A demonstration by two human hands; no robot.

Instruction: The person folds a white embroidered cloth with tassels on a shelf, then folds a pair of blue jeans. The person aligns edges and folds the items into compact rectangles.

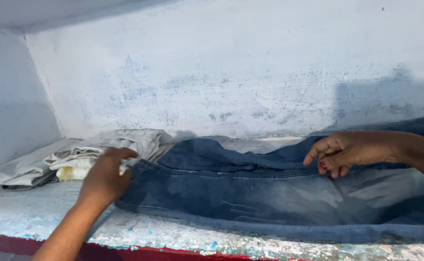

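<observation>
Your left hand (pixel 106 175) pinches the left end of the blue jeans (pixel 270 193), which lie along the shelf's (pixel 173 234) front edge. Your right hand (pixel 349 151) pinches their upper edge, fingers narrow. Pale folded cloths (pixel 76 159) fill the back left corner.

The jeans (pixel 250 193) are dark blue, faded pale across the middle. Beside them the cloth (pixel 76 157) is off-white with a yellow patch. The shelf (pixel 173 234) is chipped whitish-blue with a red edge; the wall (pixel 231 72) is scuffed pale blue.
</observation>
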